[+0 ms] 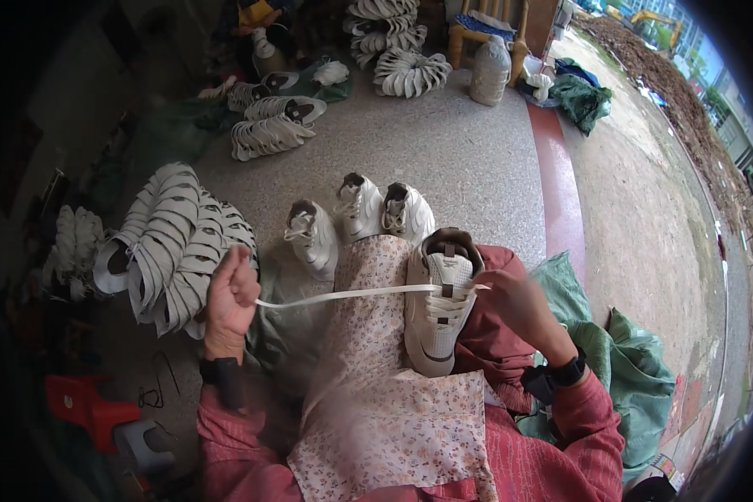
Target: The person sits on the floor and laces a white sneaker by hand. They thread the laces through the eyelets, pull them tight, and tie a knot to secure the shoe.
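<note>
A white sneaker (433, 330) with a dark lining rests on my lap, its toe toward me. Flat white lacing crosses its tongue. From the upper eyelets a long white shoelace (335, 296) stretches out to the left. My left hand (233, 293) is closed on the far end of that lace, out beside the stacked shoe uppers (171, 243). At the sneaker's right edge my right hand (510, 303) pinches a short white lace end, slightly blurred. Beyond my knees stand three laced white sneakers, one (312, 238) a little apart to the left.
More stacked uppers (272, 134) lie farther back, near another person's hands (263, 21). A plastic jug (490, 71) stands by a bamboo chair (485, 29). Green sacks (619, 360) lie at my right. A red stool (88, 410) is at lower left.
</note>
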Demonstrator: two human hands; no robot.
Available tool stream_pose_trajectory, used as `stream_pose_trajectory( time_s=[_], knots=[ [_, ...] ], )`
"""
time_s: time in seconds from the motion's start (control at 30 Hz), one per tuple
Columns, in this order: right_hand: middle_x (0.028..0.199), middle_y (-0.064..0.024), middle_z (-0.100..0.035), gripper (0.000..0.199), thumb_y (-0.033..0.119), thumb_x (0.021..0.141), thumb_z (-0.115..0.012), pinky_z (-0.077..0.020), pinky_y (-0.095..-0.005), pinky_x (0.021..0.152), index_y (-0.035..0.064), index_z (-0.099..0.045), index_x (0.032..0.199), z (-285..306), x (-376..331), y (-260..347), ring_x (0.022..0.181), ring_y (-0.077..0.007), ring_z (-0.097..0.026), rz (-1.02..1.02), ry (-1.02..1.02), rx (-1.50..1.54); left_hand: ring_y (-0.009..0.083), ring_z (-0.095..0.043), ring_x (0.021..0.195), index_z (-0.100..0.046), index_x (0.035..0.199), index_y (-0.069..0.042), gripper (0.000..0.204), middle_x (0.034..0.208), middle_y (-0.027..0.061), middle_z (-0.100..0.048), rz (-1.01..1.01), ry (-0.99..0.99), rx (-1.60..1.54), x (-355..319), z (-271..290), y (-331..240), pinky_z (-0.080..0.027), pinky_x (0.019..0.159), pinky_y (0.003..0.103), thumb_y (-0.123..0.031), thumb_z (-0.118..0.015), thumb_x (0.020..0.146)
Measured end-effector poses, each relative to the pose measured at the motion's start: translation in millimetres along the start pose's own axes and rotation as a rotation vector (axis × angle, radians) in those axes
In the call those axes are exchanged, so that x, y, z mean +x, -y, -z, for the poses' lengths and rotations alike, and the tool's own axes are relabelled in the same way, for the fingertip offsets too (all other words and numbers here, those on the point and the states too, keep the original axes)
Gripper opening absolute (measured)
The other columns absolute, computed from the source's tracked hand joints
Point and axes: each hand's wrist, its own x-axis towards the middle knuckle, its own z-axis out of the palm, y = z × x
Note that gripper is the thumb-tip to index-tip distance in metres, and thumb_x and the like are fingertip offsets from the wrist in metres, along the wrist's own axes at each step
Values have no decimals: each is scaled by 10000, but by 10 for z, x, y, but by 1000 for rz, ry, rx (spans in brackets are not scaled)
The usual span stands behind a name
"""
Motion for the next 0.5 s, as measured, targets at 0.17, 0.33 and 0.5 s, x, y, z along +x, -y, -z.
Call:
stream_pose_trajectory(
  time_s=[0.17, 0.33, 0.5],
  knots=[
    [806, -131, -686, 148, 197, 915, -651, -504, -438, 585, 116, -663, 1038, -124, 152, 54, 711, -342, -672, 233, 64, -301, 76, -480, 610, -717, 935, -67, 235, 686, -28, -520, -112, 166, 936, 106, -636, 523, -374, 568, 223, -251, -596, 1015],
    [815, -131, -678, 114, 161, 919, -615, -498, -457, 580, 102, -621, 1017, -102, 199, 135, 706, -363, -665, 275, 127, -408, 219, -567, 864, -706, 883, -88, 100, 845, 37, -597, -732, 562, 1456, 337, -997, 1025, -434, 816, 363, -181, -682, 912],
    [789, -150, -660, 77, 128, 939, -617, -497, -403, 636, 63, -588, 969, -93, 252, 194, 758, -352, -679, 105, 269, -500, 258, -566, 926, -678, 837, -90, 151, 862, 49, -584, -690, 631, 1522, 438, -1146, 1231, -387, 936, 395, -217, -659, 916]
  ],
)
